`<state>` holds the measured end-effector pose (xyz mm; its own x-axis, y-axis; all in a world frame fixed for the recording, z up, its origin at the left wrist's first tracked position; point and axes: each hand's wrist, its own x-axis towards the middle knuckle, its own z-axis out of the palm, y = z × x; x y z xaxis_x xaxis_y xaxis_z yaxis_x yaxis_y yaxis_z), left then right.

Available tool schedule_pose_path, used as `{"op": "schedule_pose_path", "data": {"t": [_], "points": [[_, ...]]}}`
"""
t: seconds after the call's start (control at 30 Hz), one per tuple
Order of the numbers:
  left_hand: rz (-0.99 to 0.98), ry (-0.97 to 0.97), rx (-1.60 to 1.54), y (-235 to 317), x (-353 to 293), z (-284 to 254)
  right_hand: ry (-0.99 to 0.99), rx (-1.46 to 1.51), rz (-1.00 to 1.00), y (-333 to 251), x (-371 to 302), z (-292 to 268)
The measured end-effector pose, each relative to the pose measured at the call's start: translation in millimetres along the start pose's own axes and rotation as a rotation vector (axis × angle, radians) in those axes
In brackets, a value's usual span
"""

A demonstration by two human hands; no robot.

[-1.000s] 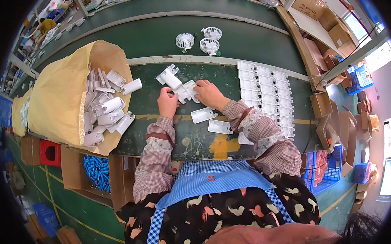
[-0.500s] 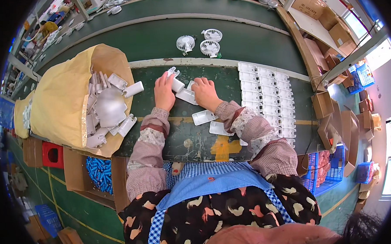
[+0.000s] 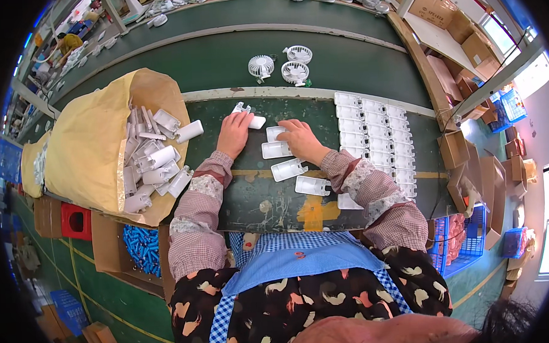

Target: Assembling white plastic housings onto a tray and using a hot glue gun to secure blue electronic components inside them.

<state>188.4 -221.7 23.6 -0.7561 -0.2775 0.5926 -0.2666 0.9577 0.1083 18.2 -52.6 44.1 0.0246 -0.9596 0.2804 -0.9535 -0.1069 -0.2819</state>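
My left hand (image 3: 235, 134) is closed over white plastic shells on the dark green worktable; a notched end (image 3: 242, 108) shows beyond its fingers and a smooth white shell (image 3: 256, 122) beside them. With bent fingers, my right hand (image 3: 302, 141) grips the right end of another white shell (image 3: 275, 133). Below that one, several loose shells lie hollow side up in a slanting column: a shell (image 3: 276, 149), a second (image 3: 288, 169) and a third (image 3: 312, 185) among them. Right of my right hand, white shells (image 3: 377, 130) are laid out in tight rows.
A yellow-brown paper bag (image 3: 95, 139) lies at the left, its mouth full of white shells (image 3: 157, 158). Three small white fans (image 3: 261, 66) sit on the green belt (image 3: 215, 65) beyond the table. Below the bag stands a carton of blue cylinders (image 3: 142, 248).
My right hand has shifted slightly right and down, and the shells near it now lie straighter in the column. My left hand has lowered slightly. A blurred pale shape in the bag is gone.
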Motion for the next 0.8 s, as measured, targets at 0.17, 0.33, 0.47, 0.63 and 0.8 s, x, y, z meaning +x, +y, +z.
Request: {"op": "schedule_pose_path", "data": {"t": [0.17,0.33,0.47,0.63,0.8], "points": [[-0.204,0.178,-0.151,-9,10,5,0.001,0.019,0.009,2,-4,0],[-0.706,0.48,-0.351,-28,25,8,-0.001,0.006,0.006,1,-5,2],[-0.91,0.358,-0.268,-42,20,0,0.013,0.007,-0.005,3,-6,2],[-0.717,0.006,-0.103,-46,-5,-2,-0.004,0.014,-0.044,-4,-8,-1],[-0.485,0.046,-0.032,-23,-12,-9,-0.006,0.061,-0.055,1,-16,-8]]}}
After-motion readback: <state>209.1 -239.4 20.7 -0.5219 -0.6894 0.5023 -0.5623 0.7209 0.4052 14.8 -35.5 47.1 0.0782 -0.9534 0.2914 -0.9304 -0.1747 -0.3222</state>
